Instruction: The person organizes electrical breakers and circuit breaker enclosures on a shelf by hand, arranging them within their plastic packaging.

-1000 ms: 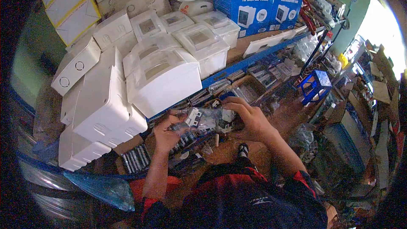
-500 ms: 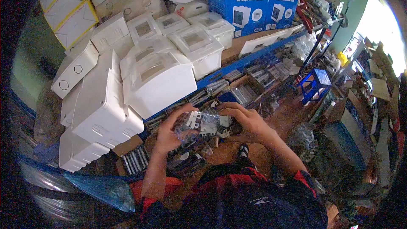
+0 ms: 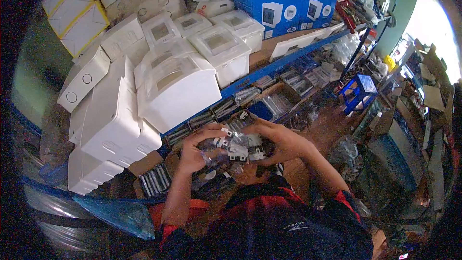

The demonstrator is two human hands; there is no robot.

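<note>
A clear plastic bag of small white and dark parts [image 3: 237,145] is held between my two hands, in front of my body. My left hand [image 3: 196,148] grips its left side with curved fingers. On the right side my right hand [image 3: 275,139] is wrapped round the bag, its fingers over the top and the thumb below. Small white blocks show through the film; what exactly they are is too small to tell. Below and behind the bag lie open boxes of small packets [image 3: 274,102].
White plastic enclosures [image 3: 178,91] are stacked on the blue-edged shelf [image 3: 269,70], with blue printed cartons [image 3: 269,7] behind. A blue stool [image 3: 358,91] stands at the right, near piled cardboard [image 3: 399,139]. Blue plastic film [image 3: 118,214] lies lower left.
The parts in the bag have shifted and spread slightly between my hands. My right hand has moved a little left, and the camera view has shifted slightly.
</note>
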